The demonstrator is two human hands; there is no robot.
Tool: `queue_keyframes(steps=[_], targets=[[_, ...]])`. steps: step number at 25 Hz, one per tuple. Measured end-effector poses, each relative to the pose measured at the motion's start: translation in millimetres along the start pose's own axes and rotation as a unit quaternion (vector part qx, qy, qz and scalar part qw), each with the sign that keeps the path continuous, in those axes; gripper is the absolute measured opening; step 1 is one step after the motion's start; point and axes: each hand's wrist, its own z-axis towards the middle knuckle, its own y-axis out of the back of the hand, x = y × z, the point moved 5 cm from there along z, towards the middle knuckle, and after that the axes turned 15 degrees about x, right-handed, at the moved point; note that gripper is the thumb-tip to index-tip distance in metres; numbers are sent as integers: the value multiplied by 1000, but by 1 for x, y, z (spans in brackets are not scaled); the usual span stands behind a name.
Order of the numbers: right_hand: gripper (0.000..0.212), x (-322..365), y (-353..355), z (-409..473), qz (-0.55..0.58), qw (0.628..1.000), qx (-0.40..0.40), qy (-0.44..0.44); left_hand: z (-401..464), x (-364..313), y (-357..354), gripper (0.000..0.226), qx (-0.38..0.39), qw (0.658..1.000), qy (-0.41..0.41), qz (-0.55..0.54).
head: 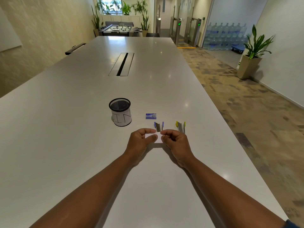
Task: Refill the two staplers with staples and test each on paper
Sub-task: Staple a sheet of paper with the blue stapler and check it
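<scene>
Both hands pinch the paper just above the table: the left hand has its thumb on top and fingers curled under, and the right hand nips the right edge between thumb and fingertips. Just behind the paper lie the two staplers, both swung open: the blue stapler touching or nearly touching its far edge, the yellow stapler behind and to the right. The staple box sits further behind the paper, and the mesh cup behind and to the left.

Likely risks: the small slip may crumple or tear under two tight pinches, and the right knuckles may nudge the open staplers, spilling any loaded staples.
</scene>
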Motion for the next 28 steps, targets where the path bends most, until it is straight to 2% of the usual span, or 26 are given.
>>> queue_keyframes(steps=[2,5,11,18,23,28], targets=[[17,-1,1,1,-16,1000,-1,3,1,0,-1,10,-10,1000,-5,-17],[19,-2,1,1,-18,1000,-1,2,1,-1,0,10,-10,1000,-13,-1],[16,-4,3,1,1,1000,-4,-4,-4,-2,0,30,18,999,-1,36],[16,0,0,-1,-9,1000,-7,1,0,-1,-1,12,-20,1000,-5,4],[16,0,1,-1,-6,1000,-6,1,-1,-1,0,16,-3,1000,-12,4],[16,0,2,-1,-9,1000,-7,3,-5,-2,-1,31,12,999,-5,31]])
